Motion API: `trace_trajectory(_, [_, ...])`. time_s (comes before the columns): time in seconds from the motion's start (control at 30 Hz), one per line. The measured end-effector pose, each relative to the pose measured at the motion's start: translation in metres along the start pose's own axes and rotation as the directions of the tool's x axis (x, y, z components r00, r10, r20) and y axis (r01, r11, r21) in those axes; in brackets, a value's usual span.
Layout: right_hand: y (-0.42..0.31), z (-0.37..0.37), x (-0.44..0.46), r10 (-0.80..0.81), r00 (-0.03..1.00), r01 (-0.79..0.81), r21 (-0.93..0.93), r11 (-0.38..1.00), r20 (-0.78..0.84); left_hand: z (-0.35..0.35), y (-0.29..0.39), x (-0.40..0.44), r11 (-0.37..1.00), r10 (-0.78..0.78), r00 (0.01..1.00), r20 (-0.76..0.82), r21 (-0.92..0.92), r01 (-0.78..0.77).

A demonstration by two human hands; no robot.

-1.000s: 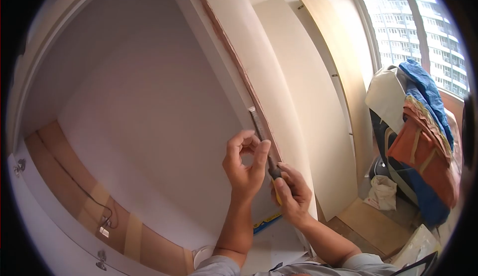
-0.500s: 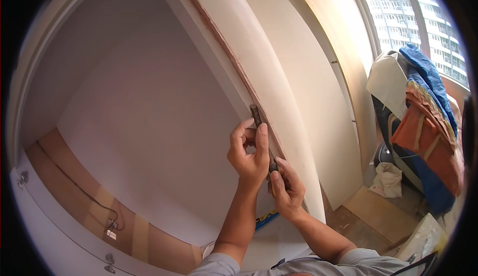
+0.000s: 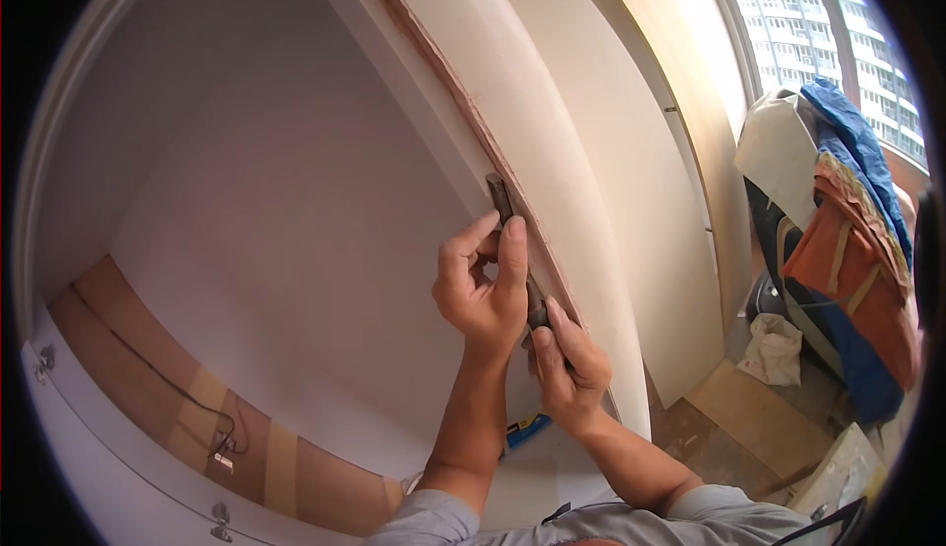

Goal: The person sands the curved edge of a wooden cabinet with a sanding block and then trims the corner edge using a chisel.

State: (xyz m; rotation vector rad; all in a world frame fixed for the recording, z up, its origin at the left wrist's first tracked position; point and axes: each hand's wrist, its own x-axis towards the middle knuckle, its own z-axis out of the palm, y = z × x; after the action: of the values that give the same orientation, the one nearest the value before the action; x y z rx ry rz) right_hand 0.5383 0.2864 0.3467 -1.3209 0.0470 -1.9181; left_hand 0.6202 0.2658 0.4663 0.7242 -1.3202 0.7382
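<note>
A chisel [image 3: 501, 196] with a flat metal blade lies along the reddish-brown edge strip [image 3: 448, 78] of the pale panel. My left hand [image 3: 485, 272] pinches the blade between thumb and fingers, just below its tip. Lower down, my right hand [image 3: 570, 357] is wrapped round the handle, whose dark upper end shows above the fingers. The blade's tip rests at the inner side of the strip, beside the white frame [image 3: 394, 63].
Pale boards [image 3: 631, 171] lean at the right. Beyond them are a heap of orange and blue bags [image 3: 857, 250], a white sack [image 3: 772, 349] and a window [image 3: 788, 24]. Silver hinges [image 3: 221, 521] sit on the white door at lower left.
My left hand has closed on the blade, which it was apart from or only lightly near before. Both hands and the chisel have moved up along the strip.
</note>
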Motion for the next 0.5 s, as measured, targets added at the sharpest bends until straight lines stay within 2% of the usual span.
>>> trace_trajectory(0.07, [-0.002,0.004,0.003,0.002,1.000,-0.002,0.019,1.000,-0.002,-0.003,0.002,0.006,1.000,-0.014,0.997,0.081,-0.023,0.016])
trace_trajectory(0.5, [0.001,0.015,0.006,-0.080,0.996,0.081,0.008,0.997,-0.045,-0.004,-0.003,0.013,0.999,0.021,0.996,0.083,-0.039,-0.017])
